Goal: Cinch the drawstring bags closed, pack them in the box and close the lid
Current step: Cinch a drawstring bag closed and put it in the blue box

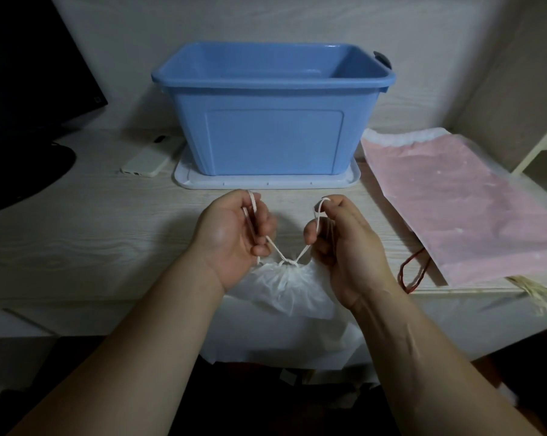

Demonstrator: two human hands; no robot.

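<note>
A pale wood-grain bench (93, 247) is filling the middle of the frame, backed by a light wall (266, 20) of the same faint grain. At centre, toward the back, a blue box (273, 133) is standing open and looks empty, sitting on its white lid (266, 183), which is lying flat beneath it.

Low at centre, at the bench's near edge, a white bag (284, 291) is hanging partly over the front, its mouth gathered tight where the cord (286, 258) is crossing in a knot. The left hand (234, 234) is gripping one cord end, fingers (261, 226) curled closed around it, the cord looping up over the top of the fist. The right hand (341, 243) is doing the same with the other end, fingers closed on the cord. Both cord ends are running taut from the knot up to the hands.

At the right, a pink bag (470, 202) is lying flat on the bench, with a red cord (413, 275) trailing at its near corner and pale cords (539, 294) dangling off the edge. Left of the box, a white phone (149, 158) is resting flat. In the upper left, a dark monitor (30, 73) is standing over a round black base (20, 177). A pale shelf frame (542, 143) is showing at the far right edge.
</note>
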